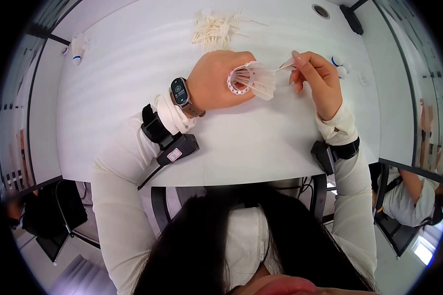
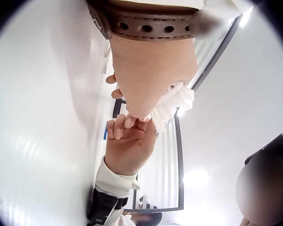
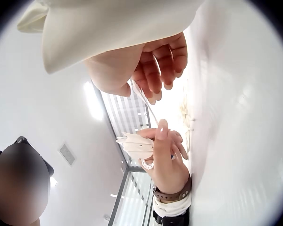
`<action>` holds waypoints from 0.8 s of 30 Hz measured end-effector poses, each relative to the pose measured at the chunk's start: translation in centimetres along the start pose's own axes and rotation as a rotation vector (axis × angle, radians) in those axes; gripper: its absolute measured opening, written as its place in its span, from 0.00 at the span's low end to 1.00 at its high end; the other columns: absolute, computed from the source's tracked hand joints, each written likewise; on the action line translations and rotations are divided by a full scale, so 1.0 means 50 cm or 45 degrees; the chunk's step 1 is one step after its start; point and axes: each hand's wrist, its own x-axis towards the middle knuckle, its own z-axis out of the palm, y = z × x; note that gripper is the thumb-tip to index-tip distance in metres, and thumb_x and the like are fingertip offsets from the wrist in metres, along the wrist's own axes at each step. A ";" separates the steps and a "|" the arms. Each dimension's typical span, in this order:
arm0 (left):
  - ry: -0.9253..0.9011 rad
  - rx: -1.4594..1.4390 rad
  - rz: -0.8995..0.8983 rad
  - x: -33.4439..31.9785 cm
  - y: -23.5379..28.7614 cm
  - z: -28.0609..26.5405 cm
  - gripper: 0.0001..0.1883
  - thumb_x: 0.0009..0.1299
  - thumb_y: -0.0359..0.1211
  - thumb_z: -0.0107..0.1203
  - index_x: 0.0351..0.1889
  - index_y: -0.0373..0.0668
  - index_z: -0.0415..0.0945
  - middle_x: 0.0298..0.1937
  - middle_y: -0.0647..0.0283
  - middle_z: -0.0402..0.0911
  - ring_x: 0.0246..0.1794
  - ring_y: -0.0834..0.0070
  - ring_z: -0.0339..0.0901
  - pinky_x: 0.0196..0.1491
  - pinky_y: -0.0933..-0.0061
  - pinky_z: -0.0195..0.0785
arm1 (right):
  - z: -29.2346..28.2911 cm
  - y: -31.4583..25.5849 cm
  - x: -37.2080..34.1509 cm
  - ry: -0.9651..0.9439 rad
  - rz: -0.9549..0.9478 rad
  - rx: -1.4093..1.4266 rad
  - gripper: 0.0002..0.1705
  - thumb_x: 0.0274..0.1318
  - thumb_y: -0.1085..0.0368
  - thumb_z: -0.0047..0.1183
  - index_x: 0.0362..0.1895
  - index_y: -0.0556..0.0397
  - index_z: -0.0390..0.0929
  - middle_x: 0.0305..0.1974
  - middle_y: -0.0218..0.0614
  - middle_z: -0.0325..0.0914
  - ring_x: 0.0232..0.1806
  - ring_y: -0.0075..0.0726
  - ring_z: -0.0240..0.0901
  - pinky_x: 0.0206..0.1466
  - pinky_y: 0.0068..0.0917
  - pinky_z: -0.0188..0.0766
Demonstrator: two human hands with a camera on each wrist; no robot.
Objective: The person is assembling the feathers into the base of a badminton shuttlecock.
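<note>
In the head view my left hand (image 1: 214, 81) grips a white shuttlecock (image 1: 265, 82) from its side. Its ringed end, an open circle with small pink marks, faces me, and the feather skirt spreads to the right. Thumb and forefinger of my right hand (image 1: 319, 81) pinch a single white feather (image 1: 287, 64) whose thin shaft points at the skirt's edge. The right wrist view shows that feather (image 3: 142, 98) running down from the fingers toward the shuttlecock (image 3: 136, 147). The left wrist view has the skirt (image 2: 167, 110) partly hidden behind the left hand.
A loose pile of pale feather shafts (image 1: 216, 32) lies on the white table (image 1: 261, 152) beyond the left hand. Another shuttlecock (image 1: 77, 49) with a blue band lies far left. Blue-banded white pieces (image 1: 340, 72) sit behind the right hand. A round grommet (image 1: 321, 11) marks the far right.
</note>
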 end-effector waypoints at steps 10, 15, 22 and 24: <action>-0.014 -0.015 0.001 0.001 -0.003 0.000 0.16 0.55 0.35 0.68 0.38 0.41 0.77 0.26 0.56 0.78 0.27 0.53 0.76 0.30 0.60 0.69 | -0.002 0.002 0.000 0.003 -0.001 0.022 0.17 0.70 0.54 0.57 0.34 0.55 0.81 0.25 0.27 0.76 0.24 0.16 0.66 0.30 0.16 0.63; 0.001 0.001 0.009 0.002 0.002 -0.001 0.15 0.55 0.35 0.68 0.37 0.41 0.77 0.26 0.57 0.78 0.27 0.53 0.76 0.30 0.60 0.69 | 0.000 0.002 -0.001 0.005 -0.008 -0.005 0.17 0.69 0.54 0.57 0.34 0.55 0.81 0.25 0.27 0.76 0.24 0.16 0.66 0.30 0.16 0.63; -0.059 0.086 0.033 0.000 0.002 -0.010 0.19 0.55 0.30 0.72 0.43 0.38 0.77 0.33 0.59 0.83 0.30 0.64 0.81 0.37 0.70 0.75 | -0.001 -0.005 -0.003 -0.007 0.005 -0.049 0.16 0.68 0.54 0.59 0.35 0.55 0.81 0.25 0.26 0.76 0.24 0.17 0.67 0.30 0.16 0.64; -0.090 0.053 0.015 -0.001 -0.003 -0.010 0.18 0.56 0.30 0.72 0.42 0.38 0.77 0.33 0.60 0.84 0.30 0.64 0.82 0.38 0.71 0.75 | 0.001 -0.004 -0.003 -0.007 -0.017 -0.025 0.16 0.68 0.54 0.59 0.36 0.55 0.82 0.25 0.26 0.75 0.25 0.17 0.67 0.31 0.16 0.64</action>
